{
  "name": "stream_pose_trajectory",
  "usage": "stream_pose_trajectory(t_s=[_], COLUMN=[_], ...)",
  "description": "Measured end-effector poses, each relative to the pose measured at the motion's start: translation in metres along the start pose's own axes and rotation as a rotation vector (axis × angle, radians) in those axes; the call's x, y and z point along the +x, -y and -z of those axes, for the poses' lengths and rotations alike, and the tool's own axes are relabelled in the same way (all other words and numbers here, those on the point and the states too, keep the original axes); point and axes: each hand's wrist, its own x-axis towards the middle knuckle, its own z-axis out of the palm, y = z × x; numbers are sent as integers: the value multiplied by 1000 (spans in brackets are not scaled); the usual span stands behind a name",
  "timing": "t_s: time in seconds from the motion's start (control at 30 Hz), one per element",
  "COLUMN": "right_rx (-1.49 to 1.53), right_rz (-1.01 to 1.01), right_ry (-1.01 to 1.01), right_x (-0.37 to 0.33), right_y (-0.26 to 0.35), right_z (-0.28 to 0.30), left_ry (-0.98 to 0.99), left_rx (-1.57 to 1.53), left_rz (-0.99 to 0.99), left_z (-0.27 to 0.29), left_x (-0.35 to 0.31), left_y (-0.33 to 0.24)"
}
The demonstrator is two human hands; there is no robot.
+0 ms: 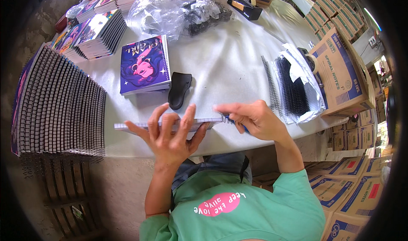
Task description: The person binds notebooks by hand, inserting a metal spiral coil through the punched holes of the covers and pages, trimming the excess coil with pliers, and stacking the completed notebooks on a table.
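Near the table's front edge, my left hand (168, 132) grips a notebook (148, 124) that stands edge-on, its fingers spread over the far side and the thumb on the near side. My right hand (259, 119) is closed around a small blue-handled tool (245, 128) at the notebook's right end. The fingers hide most of that tool, so its kind cannot be made out; the index finger is slightly blurred. Just beyond the notebook lies a black, curved, shoe-shaped piece (179, 90). To its left rests a small pile of notebooks with a purple illustrated cover (144, 66).
A tall stack of spiral-bound notebooks (63, 105) stands at the left edge. More notebook piles (100, 34) and clear plastic bags (155, 17) lie farther back. Black spiral coils (291, 85) in white wrapping sit right, beside a carton (340, 73). A tape dispenser (245, 7) is at the back.
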Motion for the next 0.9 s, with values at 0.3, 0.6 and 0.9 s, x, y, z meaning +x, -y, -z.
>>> stream_pose_trajectory(t_s=[0.3, 0.6, 0.9], right_rx=[-127, -1046, 29], right_rz=[144, 581, 540], right_ry=[5, 245, -99], right_x=[-1, 139, 129], right_y=[-4, -84, -95], right_z=[-2, -20, -30], left_ry=[-75, -17, -48], left_rx=[-95, -279, -182], left_rz=[49, 1, 163], left_z=[-7, 7, 7], left_x=[-17, -17, -13], left_y=[8, 18, -3])
